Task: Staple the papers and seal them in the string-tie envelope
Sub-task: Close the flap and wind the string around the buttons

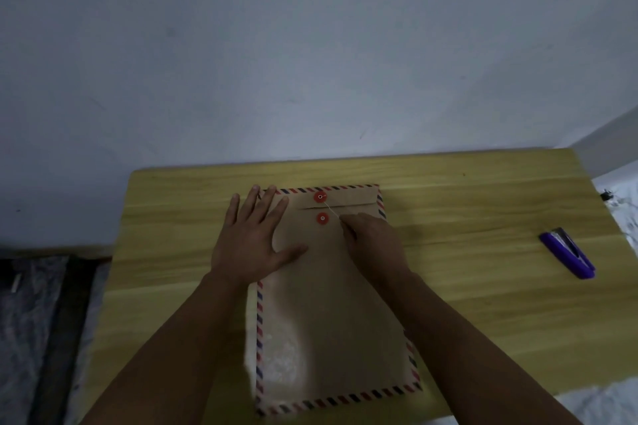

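no writing or label can be read on anything here. at 9 o'clock of the envelope's upper part, the left hand (249, 239) lies flat with fingers spread, pressing the brown string-tie envelope (331, 304) onto the wooden table (483, 286). the flap is folded down; two red buttons (320, 197) sit at the envelope's 12 o'clock. the right hand (374, 245) pinches the thin white string (333, 209) leading from the upper button. the papers are not visible. at 3 o'clock, well apart, lies a purple stapler (568, 254).
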`<state>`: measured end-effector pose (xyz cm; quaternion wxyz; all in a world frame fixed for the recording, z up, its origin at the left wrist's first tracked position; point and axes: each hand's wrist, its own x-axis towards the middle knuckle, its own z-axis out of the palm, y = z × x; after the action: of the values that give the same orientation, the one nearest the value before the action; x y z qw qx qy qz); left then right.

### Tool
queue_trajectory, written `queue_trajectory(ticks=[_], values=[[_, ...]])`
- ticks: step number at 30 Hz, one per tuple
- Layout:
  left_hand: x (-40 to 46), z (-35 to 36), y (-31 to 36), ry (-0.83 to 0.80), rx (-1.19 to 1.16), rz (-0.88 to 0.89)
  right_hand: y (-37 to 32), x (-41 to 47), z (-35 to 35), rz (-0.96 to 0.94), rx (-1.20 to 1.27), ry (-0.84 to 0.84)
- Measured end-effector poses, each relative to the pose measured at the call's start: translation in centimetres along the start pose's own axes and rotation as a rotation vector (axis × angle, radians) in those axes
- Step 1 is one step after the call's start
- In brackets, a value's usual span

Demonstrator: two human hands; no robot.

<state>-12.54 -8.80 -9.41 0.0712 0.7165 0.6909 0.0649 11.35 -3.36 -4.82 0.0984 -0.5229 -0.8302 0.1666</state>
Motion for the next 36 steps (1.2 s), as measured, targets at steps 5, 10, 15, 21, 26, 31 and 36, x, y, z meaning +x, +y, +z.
queue_trajectory(ticks=[5,10,15,21,26,31,36], values=[[0.1,-0.1,-0.1,0.001,-0.013,-0.007,0.7,-1.0,-0.1,-0.012,0.003,0.053],[0.2,-0.1,-0.3,-0.013,-0.017,-0.01,-0.1,-1.3,0.1,-0.075,-0.156,-0.121],[0.2,-0.2,-0.3,-0.013,-0.027,-0.011,-1.2,-0.8,0.3,-0.063,-0.184,-0.172],[0.2,-0.3,-0.3,0.004,-0.048,-0.003,-2.8,0.9,1.2,0.001,-0.057,-0.243],[0.2,-0.4,-0.5,-0.007,-0.02,0.01,-3.7,3.5,0.8,-0.1,-0.092,-0.251],[0.3,-0.2,-0.5,-0.014,-0.021,0.008,-4.5,7.1,0.2,-0.197,-0.184,-0.222],[0.4,-0.2,-0.5,-0.005,-0.029,0.008,-2.4,8.8,-0.8,-0.077,-0.145,-0.232]])
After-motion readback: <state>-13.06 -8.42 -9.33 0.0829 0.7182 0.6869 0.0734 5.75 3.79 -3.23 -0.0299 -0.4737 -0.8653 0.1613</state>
